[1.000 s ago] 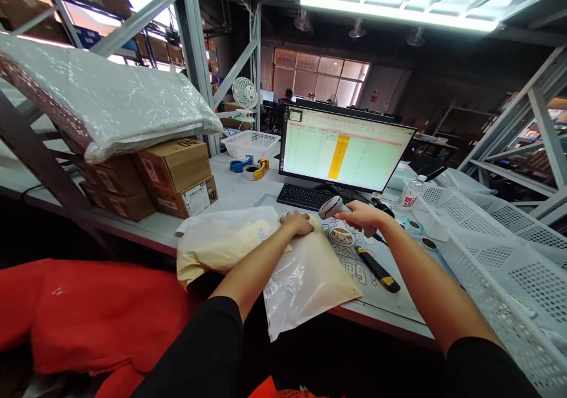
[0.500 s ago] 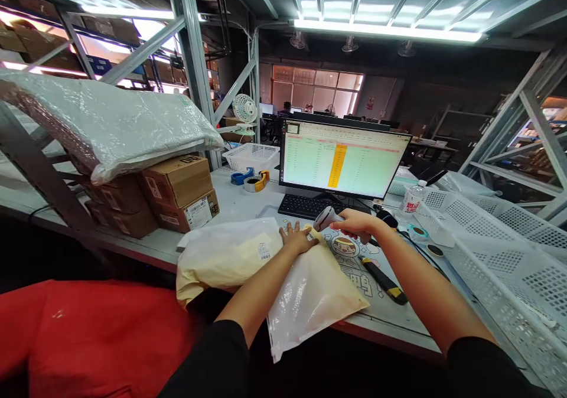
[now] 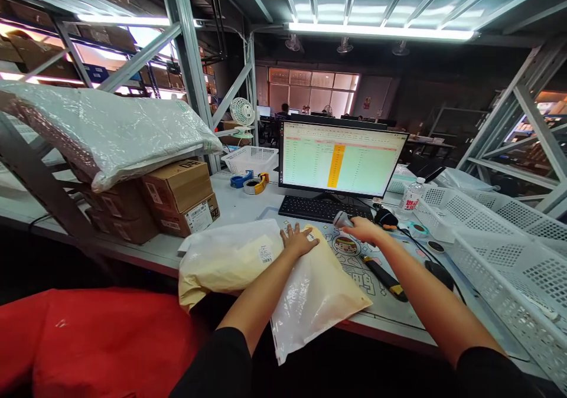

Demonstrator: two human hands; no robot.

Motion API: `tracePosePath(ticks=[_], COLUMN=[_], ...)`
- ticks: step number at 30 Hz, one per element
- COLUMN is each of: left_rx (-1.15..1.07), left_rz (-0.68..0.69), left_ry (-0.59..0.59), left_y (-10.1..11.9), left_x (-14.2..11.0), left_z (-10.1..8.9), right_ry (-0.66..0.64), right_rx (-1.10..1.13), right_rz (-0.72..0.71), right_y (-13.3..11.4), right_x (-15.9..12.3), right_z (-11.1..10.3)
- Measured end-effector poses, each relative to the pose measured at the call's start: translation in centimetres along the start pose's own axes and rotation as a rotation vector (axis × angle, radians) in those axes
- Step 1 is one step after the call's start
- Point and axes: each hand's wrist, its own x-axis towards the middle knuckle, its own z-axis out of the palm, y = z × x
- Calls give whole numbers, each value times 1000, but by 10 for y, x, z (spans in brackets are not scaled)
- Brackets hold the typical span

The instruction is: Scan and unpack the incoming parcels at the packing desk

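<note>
Our left hand [image 3: 299,240] lies flat with its fingers spread on a pale yellow plastic mailer [image 3: 316,306]. The mailer sits at the front edge of the desk [image 3: 241,212] and overlaps a second mailer [image 3: 225,262] bearing a small barcode label [image 3: 265,254]; the palm hides where they meet. Our right hand [image 3: 365,230] is closed in a narrow grip round a barcode scanner [image 3: 342,219], just past the mailer's top corner, with only the scanner's head showing. Nearby lie a cartoon desk mat [image 3: 345,246] and a yellow-and-black utility knife [image 3: 384,278]. A dark object [image 3: 385,218] just beyond that hand is hard to make out. Farther off are a keyboard [image 3: 325,209], a monitor [image 3: 341,159] with text too small to read, cardboard boxes [image 3: 177,197] and a white plastic basket [image 3: 500,250].
</note>
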Motion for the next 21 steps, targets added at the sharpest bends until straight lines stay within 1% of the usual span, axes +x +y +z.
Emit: tracePosePath(ticks=[3,6,8,10,13,15,16,19,21], left_rx=[-11,-28,-40,-49,-55,-56,-57,-64,-73], left_rz=[2,6,6,6,9,13,15,14,15], left_ry=[24,60,86,106,125,138,145,157,158], left_y=[-1,-1,-1,-1,-1,0,0,0,-1], left_x=[0,-2,-2,-3,-2,-2,-2,-3,-5], left_z=[2,4,5,6,9,10,11,11,11], right_ry=[126,206,233,249,315,359,362,301,263], right_rx=[-69,-100,-109,-115,-129,-130,-123,-82,-60], right_rz=[161,302,356,383,374,321,287,211,186], right_y=[32,63,76,80,69,52,42,13,-3], right_x=[-10,-24,-31,-34,-26,-11,-3,23,34], right_z=[24,46,53,54,43,35,32,29,30])
